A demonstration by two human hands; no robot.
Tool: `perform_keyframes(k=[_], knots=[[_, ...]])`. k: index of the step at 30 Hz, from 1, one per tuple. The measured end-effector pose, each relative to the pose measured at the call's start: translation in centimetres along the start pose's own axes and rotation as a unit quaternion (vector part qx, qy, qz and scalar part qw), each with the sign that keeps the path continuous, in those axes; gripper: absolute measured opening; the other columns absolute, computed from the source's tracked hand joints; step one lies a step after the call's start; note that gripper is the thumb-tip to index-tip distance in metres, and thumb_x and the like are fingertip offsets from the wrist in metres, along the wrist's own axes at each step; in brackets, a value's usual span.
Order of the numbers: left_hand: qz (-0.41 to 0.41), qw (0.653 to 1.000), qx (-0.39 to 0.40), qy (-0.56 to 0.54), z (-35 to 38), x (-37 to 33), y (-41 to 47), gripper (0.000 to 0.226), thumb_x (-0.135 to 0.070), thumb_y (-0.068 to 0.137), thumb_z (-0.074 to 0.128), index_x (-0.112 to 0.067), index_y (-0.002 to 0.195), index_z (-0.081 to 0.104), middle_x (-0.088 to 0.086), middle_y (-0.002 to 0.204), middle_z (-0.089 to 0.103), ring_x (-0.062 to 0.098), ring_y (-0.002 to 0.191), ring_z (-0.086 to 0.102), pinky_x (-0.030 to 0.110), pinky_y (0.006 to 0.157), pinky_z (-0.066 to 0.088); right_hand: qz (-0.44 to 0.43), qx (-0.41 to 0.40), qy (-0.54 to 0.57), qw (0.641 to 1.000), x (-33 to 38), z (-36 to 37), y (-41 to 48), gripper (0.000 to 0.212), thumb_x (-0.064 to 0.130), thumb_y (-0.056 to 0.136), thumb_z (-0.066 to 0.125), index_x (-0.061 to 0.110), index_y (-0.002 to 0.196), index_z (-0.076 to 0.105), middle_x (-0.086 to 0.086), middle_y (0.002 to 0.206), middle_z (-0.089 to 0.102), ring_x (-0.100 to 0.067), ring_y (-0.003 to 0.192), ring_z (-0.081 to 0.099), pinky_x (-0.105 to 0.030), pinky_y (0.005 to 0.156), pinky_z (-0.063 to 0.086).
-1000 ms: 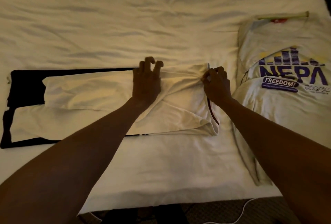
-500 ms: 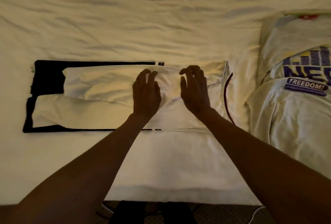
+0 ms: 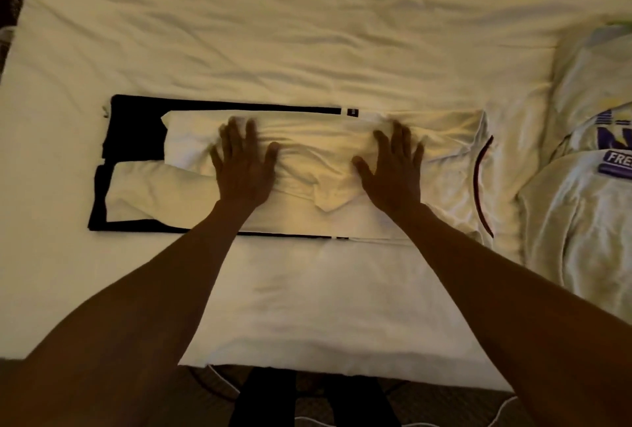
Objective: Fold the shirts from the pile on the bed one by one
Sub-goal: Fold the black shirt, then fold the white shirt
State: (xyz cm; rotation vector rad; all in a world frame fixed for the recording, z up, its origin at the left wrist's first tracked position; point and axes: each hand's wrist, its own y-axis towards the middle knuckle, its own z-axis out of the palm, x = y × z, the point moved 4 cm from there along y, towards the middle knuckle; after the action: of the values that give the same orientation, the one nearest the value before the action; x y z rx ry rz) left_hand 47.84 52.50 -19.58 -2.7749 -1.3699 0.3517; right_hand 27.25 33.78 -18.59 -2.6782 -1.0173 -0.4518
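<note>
Near front edge of bed (image 3: 307, 33): white black-trimmed shirt (image 3: 325, 139) lies in long strip. Left hand (image 3: 244, 170), right hand (image 3: 393, 175) flat on it, fingers (image 3: 235, 131) straight, spread, gripping nothing. Fabric soft, light, creases readily; likely best pinched at end corners. Shirt pile (image 3: 581, 221) at right edge.

Landmark: the shirt (image 3: 307, 160), lying on the bed (image 3: 307, 33) as a long strip, its length running left to right.

- The left hand (image 3: 244, 166) rests flat on the shirt's left half.
- The right hand (image 3: 393, 170) rests flat on the shirt's right half, well apart from the left hand.
- The pile of shirts (image 3: 581, 238) lies on the bed to the right of the shirt, just beside its right end. Contact cannot be determined.
- The bed runs on behind the shirt.
- Before the shirt lies the bed's near edge, with the floor (image 3: 205, 396) below it.
</note>
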Motion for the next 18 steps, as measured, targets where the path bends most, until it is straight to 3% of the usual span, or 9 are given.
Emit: perform_keyframes(k=[3, 6, 9, 12, 16, 18], knots=[[0.103, 0.992, -0.063, -0.023, -1.2, -2.4, -0.2, 0.056, -0.039, 0.107, 0.031, -0.016, 0.158, 0.024, 0.014, 0.166, 0.013, 0.030, 0.153, 0.012, 0.051, 0.122, 0.011, -0.040, -0.103, 0.032, 0.993, 4.3, -1.0, 0.0, 0.040, 0.022, 0.098, 0.046, 0.015, 0.137, 0.049, -0.012, 0.160, 0.025, -0.027, 0.150, 0.017, -0.052, 0.120, 0.016], [0.136, 0.987, -0.009, -0.083, -0.4, -3.8, 0.9, 0.054, -0.035, 0.109, 0.027, -0.019, 0.160, 0.017, 0.009, 0.167, 0.007, 0.025, 0.155, 0.004, 0.047, 0.124, 0.008, -0.075, -0.118, 0.101, 0.985, 9.4, 0.8, 0.9, 0.042, 0.012, 0.100, 0.040, 0.011, 0.141, 0.048, -0.015, 0.159, 0.028, -0.029, 0.149, 0.021, -0.045, 0.120, 0.023], [0.120, 0.992, 0.027, -0.024, 0.9, -0.5, 2.7, 0.059, -0.047, 0.107, 0.022, -0.024, 0.160, 0.013, 0.006, 0.168, 0.004, 0.024, 0.155, 0.002, 0.049, 0.124, 0.006, -0.024, -0.079, 0.152, 0.985, 13.0, 4.3, 1.7, 0.043, 0.019, 0.103, 0.037, 0.013, 0.145, 0.045, -0.014, 0.160, 0.027, -0.029, 0.149, 0.022, -0.044, 0.120, 0.021], [0.155, 0.987, 0.005, 0.032, 0.3, 5.0, 3.5, 0.060, -0.057, 0.105, 0.022, -0.031, 0.159, 0.016, 0.003, 0.167, 0.010, 0.024, 0.154, 0.008, 0.049, 0.123, 0.009, 0.011, -0.070, 0.112, 0.991, 13.2, 6.9, 1.8, 0.045, 0.032, 0.105, 0.034, 0.015, 0.144, 0.047, -0.011, 0.160, 0.029, -0.025, 0.149, 0.023, -0.046, 0.120, 0.018], [0.171, 0.983, -0.024, 0.065, -1.6, 11.2, 4.0, 0.061, -0.058, 0.105, 0.022, -0.031, 0.159, 0.020, 0.004, 0.167, 0.015, 0.025, 0.154, 0.013, 0.048, 0.123, 0.014, 0.007, -0.047, 0.055, 0.997, 12.8, 7.5, 1.9, 0.048, 0.039, 0.105, 0.030, 0.019, 0.147, 0.040, -0.006, 0.162, 0.022, -0.022, 0.151, 0.016, -0.045, 0.122, 0.014], [0.128, 0.990, -0.034, 0.037, -2.6, 13.0, 4.6, 0.058, -0.052, 0.106, 0.024, -0.027, 0.158, 0.024, 0.007, 0.166, 0.018, 0.027, 0.153, 0.016, 0.049, 0.121, 0.017, 0.034, -0.052, 0.027, 0.998, 13.6, 7.4, 1.8, 0.048, 0.035, 0.103, 0.033, 0.018, 0.147, 0.039, -0.007, 0.162, 0.022, -0.023, 0.150, 0.016, -0.048, 0.122, 0.012]])
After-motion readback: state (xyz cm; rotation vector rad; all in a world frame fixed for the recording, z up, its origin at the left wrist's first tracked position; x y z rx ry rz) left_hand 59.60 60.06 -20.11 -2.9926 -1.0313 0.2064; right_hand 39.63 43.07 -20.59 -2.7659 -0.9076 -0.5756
